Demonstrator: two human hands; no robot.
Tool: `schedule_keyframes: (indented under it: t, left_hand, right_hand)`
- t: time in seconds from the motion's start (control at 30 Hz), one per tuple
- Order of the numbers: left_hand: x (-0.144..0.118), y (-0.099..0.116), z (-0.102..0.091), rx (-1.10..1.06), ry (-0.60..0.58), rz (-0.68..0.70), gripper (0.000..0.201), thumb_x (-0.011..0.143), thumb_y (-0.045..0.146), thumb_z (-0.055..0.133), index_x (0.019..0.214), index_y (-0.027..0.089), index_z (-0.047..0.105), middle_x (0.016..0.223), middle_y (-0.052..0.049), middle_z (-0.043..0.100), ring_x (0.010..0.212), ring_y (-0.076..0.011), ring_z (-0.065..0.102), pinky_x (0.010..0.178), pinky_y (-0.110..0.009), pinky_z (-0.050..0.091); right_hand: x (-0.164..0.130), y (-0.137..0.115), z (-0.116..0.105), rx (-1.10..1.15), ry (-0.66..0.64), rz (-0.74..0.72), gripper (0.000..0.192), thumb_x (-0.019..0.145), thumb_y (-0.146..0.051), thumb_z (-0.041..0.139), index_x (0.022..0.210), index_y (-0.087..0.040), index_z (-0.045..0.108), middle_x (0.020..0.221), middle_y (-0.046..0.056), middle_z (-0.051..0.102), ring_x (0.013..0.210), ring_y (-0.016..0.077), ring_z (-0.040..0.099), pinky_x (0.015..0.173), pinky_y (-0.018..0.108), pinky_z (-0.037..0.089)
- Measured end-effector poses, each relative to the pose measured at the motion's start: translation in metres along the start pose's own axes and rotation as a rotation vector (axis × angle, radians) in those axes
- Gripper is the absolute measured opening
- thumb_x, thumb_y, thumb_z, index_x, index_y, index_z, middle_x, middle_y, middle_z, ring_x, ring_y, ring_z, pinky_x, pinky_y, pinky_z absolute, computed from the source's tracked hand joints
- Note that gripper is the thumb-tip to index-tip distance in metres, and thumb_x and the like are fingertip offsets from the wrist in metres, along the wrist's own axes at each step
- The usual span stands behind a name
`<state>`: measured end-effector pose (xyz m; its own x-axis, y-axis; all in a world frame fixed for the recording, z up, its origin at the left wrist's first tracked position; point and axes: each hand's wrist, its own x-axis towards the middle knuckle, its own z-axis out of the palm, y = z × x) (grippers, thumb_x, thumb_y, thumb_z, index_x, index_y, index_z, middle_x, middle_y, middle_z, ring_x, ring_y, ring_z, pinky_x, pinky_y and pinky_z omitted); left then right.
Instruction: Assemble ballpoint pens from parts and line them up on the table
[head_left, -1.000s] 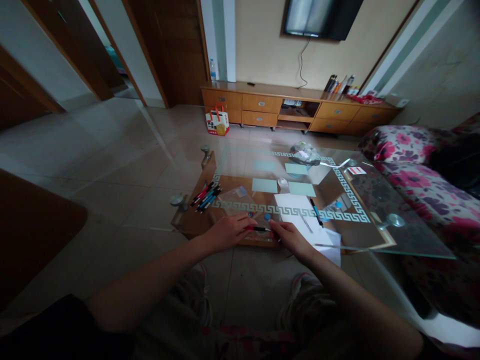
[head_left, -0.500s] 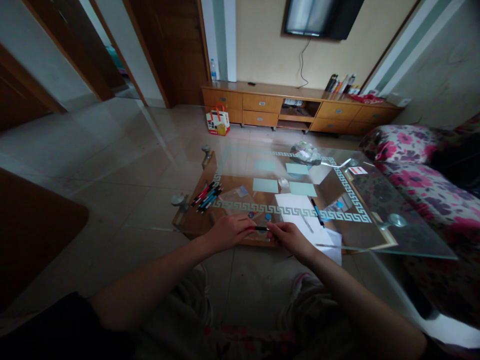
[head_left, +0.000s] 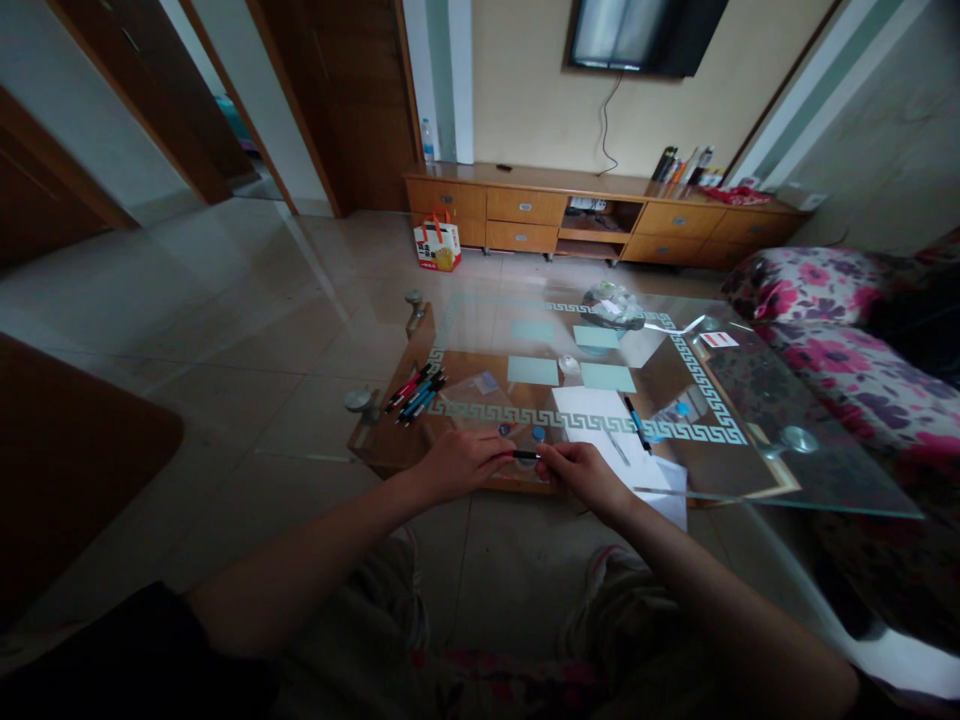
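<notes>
My left hand (head_left: pixel 459 462) and my right hand (head_left: pixel 583 474) meet at the near edge of a glass coffee table (head_left: pixel 825 480), each pinching one end of a red and black pen (head_left: pixel 523 455) held level between them. Just past the pen lie two small blue caps (head_left: pixel 538 433) on the glass. A bundle of several red, blue and black pens (head_left: pixel 415 391) lies to the left. A white sheet of paper (head_left: pixel 592 420) with a blue pen (head_left: pixel 638 425) on it lies to the right of my hands.
Three pale green sticky notes (head_left: pixel 532 370) and a crumpled plastic bag (head_left: pixel 611 302) sit farther back on the glass. A floral sofa (head_left: pixel 840 340) stands at the right, a wooden cabinet (head_left: pixel 600 215) along the far wall, a paper bag (head_left: pixel 436 243) on the tiled floor.
My hands have drawn slightly closer together on the pen, so less of its barrel shows between them. Everything else on the table has stayed put.
</notes>
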<state>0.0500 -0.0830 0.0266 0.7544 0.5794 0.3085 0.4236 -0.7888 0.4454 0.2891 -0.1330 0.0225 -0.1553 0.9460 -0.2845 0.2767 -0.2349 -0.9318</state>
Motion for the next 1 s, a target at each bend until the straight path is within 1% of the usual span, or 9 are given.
schedule_keyframes:
  t: [0.17,0.43,0.7,0.77,0.9,1.0]
  left_hand:
    - [0.0008,0.0005,-0.0001,0.017,-0.001,0.004,0.027,0.100,0.033,0.047,0.108,0.021,0.069,0.099,-0.005,0.070,0.092,-0.0161,0.066,0.080,-0.026,0.049]
    - [0.0019,0.0013,-0.0006,0.032,-0.010,0.007,0.027,0.101,0.033,0.046,0.109,0.020,0.069,0.100,-0.006,0.069,0.092,-0.0162,0.066,0.080,-0.026,0.050]
    - [0.0017,0.0010,-0.0015,0.020,-0.003,0.011,0.027,0.101,0.032,0.046,0.109,0.021,0.070,0.100,-0.006,0.070,0.092,-0.0158,0.066,0.081,-0.026,0.050]
    - [0.0014,-0.0001,-0.0005,0.014,0.011,0.007,0.027,0.101,0.032,0.046,0.109,0.021,0.070,0.102,-0.006,0.071,0.094,-0.0164,0.067,0.083,-0.027,0.051]
    - [0.0007,-0.0020,0.0024,0.014,0.022,-0.013,0.027,0.100,0.034,0.047,0.105,0.020,0.070,0.101,-0.006,0.072,0.093,-0.0168,0.067,0.083,-0.027,0.051]
    - [0.0003,-0.0023,0.0040,0.035,0.020,-0.038,0.026,0.100,0.034,0.048,0.106,0.020,0.069,0.102,-0.005,0.072,0.093,-0.0169,0.067,0.082,-0.028,0.051]
  right_hand:
    - [0.0010,0.0025,-0.0018,-0.062,0.016,-0.025,0.056,0.085,-0.069,0.054,0.071,-0.017,0.070,0.061,0.002,0.061,0.054,0.0124,0.047,0.051,0.026,0.033]
    - [0.0013,0.0045,-0.0035,-0.114,0.027,-0.083,0.055,0.088,-0.066,0.052,0.073,-0.017,0.072,0.063,0.002,0.063,0.056,0.0132,0.049,0.052,0.026,0.033]
    - [-0.0027,-0.0029,-0.0050,-0.157,0.039,-0.161,0.051,0.091,-0.060,0.052,0.073,-0.017,0.072,0.065,0.002,0.064,0.060,0.0147,0.052,0.057,0.027,0.038]
    - [-0.0026,-0.0039,-0.0049,-0.163,0.043,-0.189,0.047,0.090,-0.057,0.054,0.073,-0.017,0.071,0.067,0.002,0.065,0.062,0.0151,0.054,0.058,0.027,0.039]
    - [-0.0012,-0.0029,-0.0027,-0.097,0.079,-0.238,0.033,0.084,-0.050,0.066,0.085,-0.017,0.071,0.080,0.004,0.069,0.073,0.0167,0.060,0.068,0.028,0.046]
    - [0.0004,-0.0003,-0.0010,-0.048,0.090,-0.223,0.037,0.079,-0.049,0.072,0.097,-0.017,0.069,0.083,0.004,0.069,0.075,0.0173,0.062,0.069,0.029,0.048]
